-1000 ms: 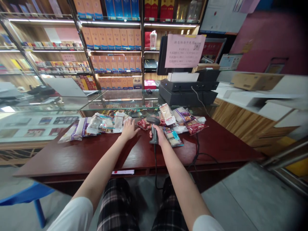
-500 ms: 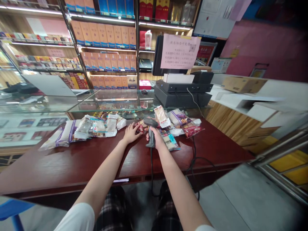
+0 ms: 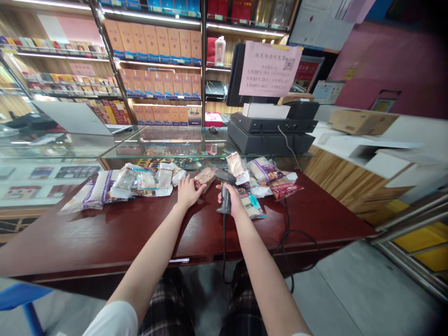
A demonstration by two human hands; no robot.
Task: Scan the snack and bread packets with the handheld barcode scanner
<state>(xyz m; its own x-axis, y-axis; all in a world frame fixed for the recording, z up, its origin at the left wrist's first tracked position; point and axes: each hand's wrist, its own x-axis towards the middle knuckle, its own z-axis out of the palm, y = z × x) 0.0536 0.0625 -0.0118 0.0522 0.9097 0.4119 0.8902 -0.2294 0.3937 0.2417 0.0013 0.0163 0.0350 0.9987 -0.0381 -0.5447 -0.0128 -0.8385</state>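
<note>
My left hand (image 3: 189, 192) is at a clear-wrapped brownish food packet (image 3: 206, 175) near the middle of the desk. The thumb lies over the packet's near left edge, and the other fingers sit at its left end, partly curled. Wrapped around the handle of a black barcode scanner (image 3: 226, 193) is my right hand (image 3: 235, 200). The scanner's head tilts over the packet's right side, and its cable (image 3: 224, 247) hangs over the desk's front edge. Just right of the scanner stands a white-and-red packet (image 3: 238, 168), with a blue-and-clear packet (image 3: 254, 206) lying nearer me.
Several bagged foods (image 3: 136, 179) lie in a row on the left of the dark red desk (image 3: 122, 238). More packets (image 3: 264, 169) are heaped right. A glass counter (image 3: 168, 140), a monitor with a pink notice (image 3: 268, 70) and a cash drawer (image 3: 269, 140) stand behind. A loose cable (image 3: 287, 233) trails right.
My left hand has shifted slightly left, and the packet beside it now shows a tan-brown face instead of red patches. The scanner stays in my right hand. The camera view has shifted a little.
</note>
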